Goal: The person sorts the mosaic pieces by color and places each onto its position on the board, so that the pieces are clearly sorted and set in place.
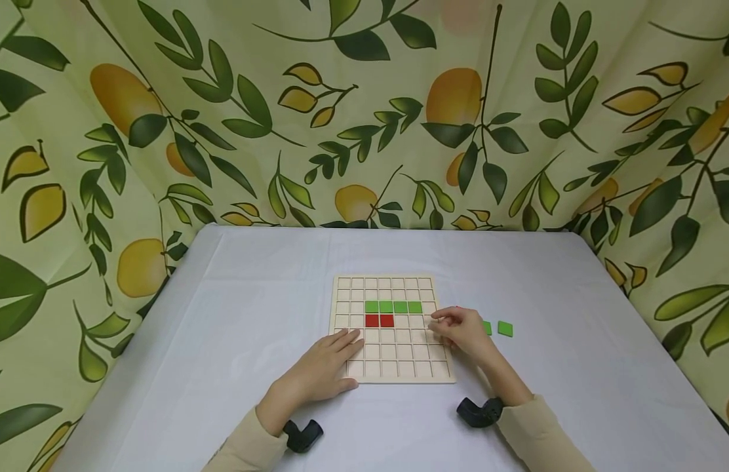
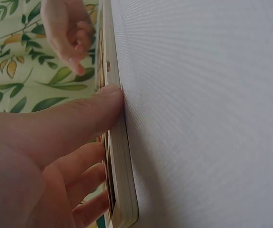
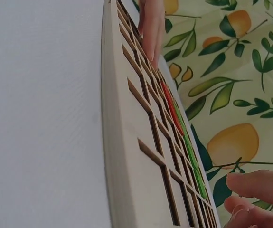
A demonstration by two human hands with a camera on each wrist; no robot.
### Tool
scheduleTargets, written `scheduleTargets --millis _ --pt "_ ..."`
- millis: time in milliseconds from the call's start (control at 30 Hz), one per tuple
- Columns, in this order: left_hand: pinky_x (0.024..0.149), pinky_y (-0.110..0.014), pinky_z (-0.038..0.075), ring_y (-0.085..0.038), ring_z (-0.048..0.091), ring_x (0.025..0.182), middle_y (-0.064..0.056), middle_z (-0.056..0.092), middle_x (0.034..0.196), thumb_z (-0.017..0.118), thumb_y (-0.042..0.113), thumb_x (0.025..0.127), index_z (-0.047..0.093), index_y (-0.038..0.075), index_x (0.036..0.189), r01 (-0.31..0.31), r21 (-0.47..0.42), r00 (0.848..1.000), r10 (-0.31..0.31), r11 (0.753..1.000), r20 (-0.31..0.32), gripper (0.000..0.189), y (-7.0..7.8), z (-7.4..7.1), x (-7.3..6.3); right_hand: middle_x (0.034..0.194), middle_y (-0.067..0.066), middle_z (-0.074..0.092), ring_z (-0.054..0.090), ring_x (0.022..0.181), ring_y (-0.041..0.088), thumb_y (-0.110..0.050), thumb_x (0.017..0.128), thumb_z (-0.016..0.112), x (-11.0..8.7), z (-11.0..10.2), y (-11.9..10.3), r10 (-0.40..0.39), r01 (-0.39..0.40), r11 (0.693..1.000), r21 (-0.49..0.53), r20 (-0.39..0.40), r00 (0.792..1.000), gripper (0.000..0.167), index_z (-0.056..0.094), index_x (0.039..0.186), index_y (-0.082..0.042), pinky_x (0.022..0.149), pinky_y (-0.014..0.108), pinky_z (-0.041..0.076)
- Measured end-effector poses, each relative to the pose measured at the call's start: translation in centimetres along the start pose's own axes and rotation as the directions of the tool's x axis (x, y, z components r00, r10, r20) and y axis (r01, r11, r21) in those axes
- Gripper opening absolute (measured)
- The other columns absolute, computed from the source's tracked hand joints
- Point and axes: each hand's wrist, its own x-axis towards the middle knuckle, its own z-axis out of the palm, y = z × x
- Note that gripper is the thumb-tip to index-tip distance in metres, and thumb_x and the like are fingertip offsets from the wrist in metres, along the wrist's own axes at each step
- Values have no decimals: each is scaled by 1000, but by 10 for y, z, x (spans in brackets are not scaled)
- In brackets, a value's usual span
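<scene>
A square wooden grid board lies on the table. In its cells sit a row of several green square tiles and, just below, two red square tiles. My left hand rests on the board's lower left part with fingers extended. Its thumb touches the near edge in the left wrist view. Over the board's right edge hovers my right hand, fingers loosely bent. In the right wrist view its fingers show no tile between them. A sliver of red shows behind its knuckles in the head view.
To the right of the board lies a loose green tile; another green tile is partly hidden by the right hand. A white cloth covers the table. A leaf-and-fruit patterned curtain hangs behind and at both sides.
</scene>
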Motion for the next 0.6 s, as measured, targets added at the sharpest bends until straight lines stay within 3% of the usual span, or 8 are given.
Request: scheduleTargets --millis 267,600 --pt "118 -48 33 -32 35 145 -10 37 157 66 34 89 41 7 146 -6 9 1000 6 1000 4 67 0 0 0 61 -9 51 43 48 3 -12 85 70 4 -13 6 14 -18 998 -68 -53 998 30 67 108 6 45 18 40" --pt "118 -48 33 -32 35 145 -10 37 157 66 34 89 41 8 146 0 5 1000 0 1000 1 67 0 1 0 65 -7 50 43 54 2 -13 84 72 8 -34 14 -63 50 985 -164 -76 995 30 68 106 7 48 16 40"
